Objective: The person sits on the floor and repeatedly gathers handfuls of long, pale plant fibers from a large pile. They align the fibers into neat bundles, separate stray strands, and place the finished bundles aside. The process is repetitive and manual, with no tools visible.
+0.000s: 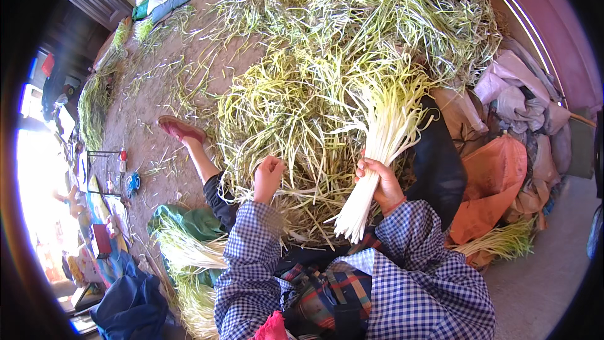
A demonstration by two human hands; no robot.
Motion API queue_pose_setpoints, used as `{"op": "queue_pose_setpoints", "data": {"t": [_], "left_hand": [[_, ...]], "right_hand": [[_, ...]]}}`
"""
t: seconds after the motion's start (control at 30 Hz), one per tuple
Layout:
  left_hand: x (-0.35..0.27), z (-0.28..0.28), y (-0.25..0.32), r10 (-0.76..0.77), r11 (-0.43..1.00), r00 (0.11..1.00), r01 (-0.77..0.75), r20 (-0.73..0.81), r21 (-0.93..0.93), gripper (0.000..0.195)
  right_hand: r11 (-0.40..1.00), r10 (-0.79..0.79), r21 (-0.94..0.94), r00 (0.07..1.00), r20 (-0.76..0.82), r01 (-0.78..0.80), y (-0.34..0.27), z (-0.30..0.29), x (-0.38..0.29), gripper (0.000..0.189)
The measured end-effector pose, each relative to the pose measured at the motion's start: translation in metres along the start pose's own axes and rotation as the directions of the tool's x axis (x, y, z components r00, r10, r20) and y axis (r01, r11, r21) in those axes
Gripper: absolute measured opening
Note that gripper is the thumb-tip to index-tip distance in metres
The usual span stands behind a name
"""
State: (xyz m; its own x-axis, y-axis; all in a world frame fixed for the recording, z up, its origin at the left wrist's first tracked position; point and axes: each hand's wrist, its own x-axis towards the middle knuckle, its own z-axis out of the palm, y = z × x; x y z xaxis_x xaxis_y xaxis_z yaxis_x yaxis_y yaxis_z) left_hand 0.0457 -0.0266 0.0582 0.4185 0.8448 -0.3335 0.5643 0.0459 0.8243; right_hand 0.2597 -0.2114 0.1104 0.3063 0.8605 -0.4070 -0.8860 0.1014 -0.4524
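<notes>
My right hand [381,180] is closed around a thick bundle of pale leafy stalks [373,170], its white ends pointing down toward my lap and its yellow-green leaves spread out at the top. To the left, my left hand [269,177] is raised with curled fingers, over the near left edge of a heap of loose yellow-green stalks [283,118]. Whether a thin stalk lies between those fingers cannot be made out. The heap lies between my legs, and strands of it hang close to both hands.
A larger pile of green stalks [387,4] rises beyond. More pale bundles [186,245] lie on green cloth at left. An orange sack [495,179] and crumpled whitish sacks [512,87] are at right. My leg with a red shoe [181,128] stretches out left, near a wire frame [104,173].
</notes>
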Motion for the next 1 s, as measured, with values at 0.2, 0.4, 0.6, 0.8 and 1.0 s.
{"op": "queue_pose_setpoints", "data": {"t": [0.2, 0.4, 0.6, 0.8, 1.0], "left_hand": [[-0.063, 0.003, 0.014, 0.015, 0.86, 0.983, 0.08, 0.182, -0.505, 0.014], [-0.105, 0.031, 0.023, 0.171, 0.907, 0.978, -0.11, 0.118, -0.407, 0.005], [-0.118, 0.037, 0.035, 0.35, 0.937, 0.928, -0.347, 0.124, -0.048, 0.011], [-0.12, 0.04, 0.032, 0.377, 0.92, 0.904, -0.391, 0.2, 0.033, 0.013], [-0.106, 0.052, 0.022, 0.13, 0.822, 0.911, 0.122, 0.392, -0.556, 0.013]], "right_hand": [[0.974, 0.128, -0.18, 0.989, -0.068, -0.138, 0.022, 0.017, -0.004, 0.042], [0.923, 0.12, -0.373, 0.991, 0.059, -0.089, 0.036, 0.023, -0.011, 0.044], [0.909, 0.138, -0.4, 0.99, 0.018, -0.119, 0.046, 0.013, -0.01, 0.039], [0.891, 0.145, -0.433, 0.989, -0.02, -0.139, 0.051, 0.005, -0.01, 0.033], [0.888, 0.11, -0.447, 0.994, -0.013, -0.104, 0.047, 0.009, -0.02, 0.033]]}}
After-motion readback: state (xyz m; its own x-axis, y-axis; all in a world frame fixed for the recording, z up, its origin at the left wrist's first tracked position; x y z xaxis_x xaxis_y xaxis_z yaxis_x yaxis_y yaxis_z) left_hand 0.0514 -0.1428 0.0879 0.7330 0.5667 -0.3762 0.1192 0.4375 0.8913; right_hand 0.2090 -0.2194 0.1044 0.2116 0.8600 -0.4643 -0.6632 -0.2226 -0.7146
